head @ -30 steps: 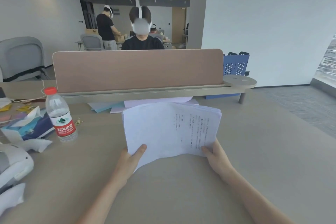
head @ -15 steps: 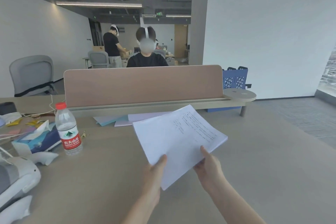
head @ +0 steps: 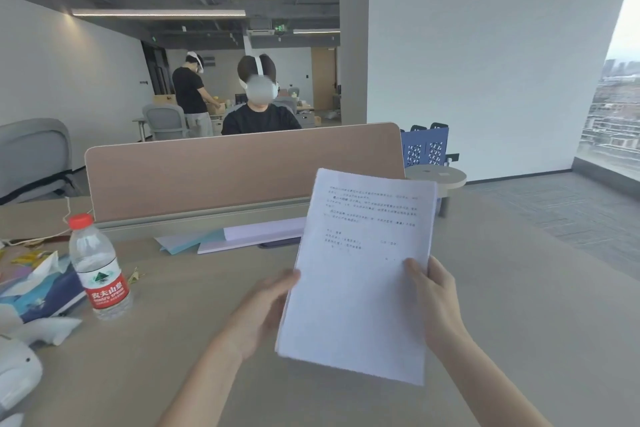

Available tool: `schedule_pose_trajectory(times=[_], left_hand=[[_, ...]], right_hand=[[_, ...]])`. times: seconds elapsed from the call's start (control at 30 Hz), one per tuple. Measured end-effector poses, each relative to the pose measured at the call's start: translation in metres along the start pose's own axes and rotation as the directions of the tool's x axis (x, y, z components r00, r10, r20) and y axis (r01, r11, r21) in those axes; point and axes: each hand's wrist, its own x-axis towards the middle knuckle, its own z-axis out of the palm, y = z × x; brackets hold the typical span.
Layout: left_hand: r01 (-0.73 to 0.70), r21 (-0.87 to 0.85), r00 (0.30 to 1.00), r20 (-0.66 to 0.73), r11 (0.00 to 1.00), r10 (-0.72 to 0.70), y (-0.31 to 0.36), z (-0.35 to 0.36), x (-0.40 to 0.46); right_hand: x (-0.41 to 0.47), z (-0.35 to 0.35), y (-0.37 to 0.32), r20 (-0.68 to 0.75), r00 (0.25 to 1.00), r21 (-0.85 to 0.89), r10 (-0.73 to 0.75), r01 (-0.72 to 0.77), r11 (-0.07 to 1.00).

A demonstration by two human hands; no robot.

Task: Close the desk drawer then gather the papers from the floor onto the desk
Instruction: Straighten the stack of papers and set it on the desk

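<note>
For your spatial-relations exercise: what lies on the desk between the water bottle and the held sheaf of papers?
Bare desk; the head view shows nothing between water bottle and papers.

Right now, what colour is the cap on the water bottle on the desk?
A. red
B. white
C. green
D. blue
A: the water bottle standing on the desk, to the left of the stack of papers held in both hands, has a red cap that matches its red label.
</note>
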Motion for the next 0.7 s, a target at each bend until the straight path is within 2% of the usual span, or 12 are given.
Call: schedule_pose_trajectory(times=[0.1,0.2,0.3,0.5,0.6,0.7], left_hand=[[-0.025,0.192,0.999,-0.040,0.981,0.034,-0.007,0.016,0.009],[-0.111,0.127,0.982,-0.140,0.986,0.128,-0.020,0.030,0.017],[-0.158,0.028,0.968,-0.192,0.987,0.160,-0.028,0.042,0.021],[-0.049,0.027,0.932,-0.358,0.998,0.055,-0.066,0.062,0.027],[-0.058,0.065,0.926,-0.370,0.996,0.078,-0.064,0.066,0.031],[-0.026,0.121,0.944,-0.324,0.992,0.065,-0.062,0.072,0.041]], right_hand=[[-0.006,-0.004,-0.013,0.049,0.993,-0.054,-0.111,0.114,0.992],[-0.014,-0.005,-0.024,0.078,0.976,-0.096,-0.202,0.209,0.973],[-0.018,-0.008,-0.024,0.100,0.963,-0.105,-0.250,0.260,0.960],[-0.016,-0.015,0.025,0.167,0.975,-0.207,-0.147,0.181,0.962],[-0.013,-0.024,0.035,0.142,0.984,-0.221,-0.104,0.134,0.966],[-0.004,-0.034,0.035,0.047,0.995,-0.232,-0.085,0.093,0.968]])
